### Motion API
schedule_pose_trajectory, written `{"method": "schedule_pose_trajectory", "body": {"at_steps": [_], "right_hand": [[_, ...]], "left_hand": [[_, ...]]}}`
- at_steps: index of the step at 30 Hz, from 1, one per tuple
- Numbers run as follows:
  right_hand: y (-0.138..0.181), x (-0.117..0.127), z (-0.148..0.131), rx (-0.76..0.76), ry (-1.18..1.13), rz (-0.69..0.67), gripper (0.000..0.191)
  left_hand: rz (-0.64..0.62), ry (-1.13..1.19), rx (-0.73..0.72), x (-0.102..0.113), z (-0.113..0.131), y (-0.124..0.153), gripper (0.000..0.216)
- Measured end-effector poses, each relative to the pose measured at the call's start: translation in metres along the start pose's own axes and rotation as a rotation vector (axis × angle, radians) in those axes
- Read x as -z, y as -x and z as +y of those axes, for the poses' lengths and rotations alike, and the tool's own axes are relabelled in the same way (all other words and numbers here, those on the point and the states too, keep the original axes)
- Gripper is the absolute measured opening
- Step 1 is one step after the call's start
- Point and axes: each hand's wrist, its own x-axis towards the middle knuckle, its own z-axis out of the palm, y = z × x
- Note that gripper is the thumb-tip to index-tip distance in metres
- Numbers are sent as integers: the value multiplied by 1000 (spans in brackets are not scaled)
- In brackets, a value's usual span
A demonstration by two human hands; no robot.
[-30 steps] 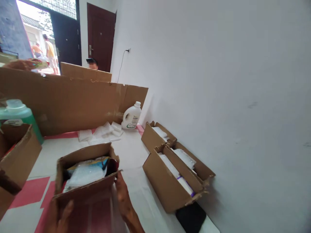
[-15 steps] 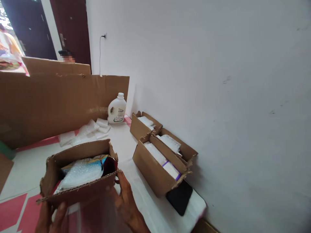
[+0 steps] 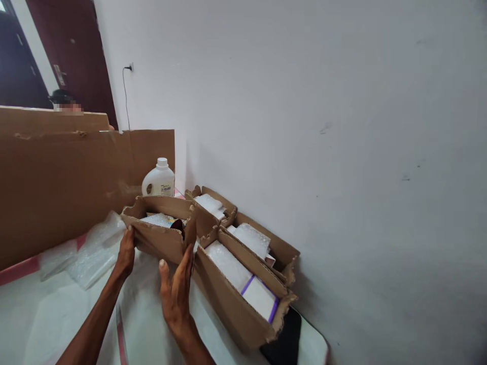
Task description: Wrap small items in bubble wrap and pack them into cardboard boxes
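Note:
I hold a small torn-edged cardboard box point(image 3: 160, 238) between both hands, out at arm's length just left of the boxes by the wall. My left hand point(image 3: 125, 253) grips its left end, fingers closed round the corner. My right hand point(image 3: 175, 291) lies flat with fingers stretched against its right end. Inside the box show bubble wrap and a dark red item. The box touches or nearly touches the neighbouring open box point(image 3: 239, 294), which holds bubble-wrapped white packs with a purple band.
More open cardboard boxes point(image 3: 213, 208) line the white wall. A white jug point(image 3: 159, 178) stands behind. Loose bubble-wrap bags point(image 3: 91, 251) lie at left. Tall cardboard sheets point(image 3: 68, 177) fence the table's back; a person's head shows beyond. A black phone point(image 3: 283, 344) lies at the table edge.
The box has travelled from close in front of me forward and right, up against the boxes by the wall. My arms stretched out with it; the view swung right.

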Motion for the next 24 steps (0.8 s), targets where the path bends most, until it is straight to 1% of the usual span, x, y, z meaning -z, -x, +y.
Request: {"method": "schedule_pose_trajectory", "body": {"at_steps": [2,4,6,8,11,13,15,17,18,20,22,24], "right_hand": [[-3,-12,19,22,57,24,89],[-4,-18,38,30,118,24,90],[-4,-20,55,58,181,11,89],[-3,-20,67,96,246,8,88],[3,-20,70,148,324,10,88],[14,-21,63,175,354,2,85],[32,-19,53,196,358,-22,80],[55,-13,47,210,339,-55,77],[67,-7,46,211,325,-77,76],[88,6,53,221,313,-153,74],[102,19,68,302,340,-278,70],[109,26,85,437,409,-393,63]], "left_hand": [[-68,14,7,-17,-15,-18,81],[-125,16,15,-34,-30,-30,79],[-151,10,29,-49,-45,-35,76],[-142,-3,37,-62,-58,-33,72],[-100,-35,36,-75,-70,-22,64],[-98,-76,42,-81,-73,-11,63],[-117,-127,66,-83,-72,0,61],[-132,-178,88,-80,-69,14,62],[-144,-201,95,-75,-66,22,66],[-155,-241,97,-57,-58,45,76],[-152,-274,77,-27,-45,78,79],[-128,-306,36,13,-24,115,75]]}}
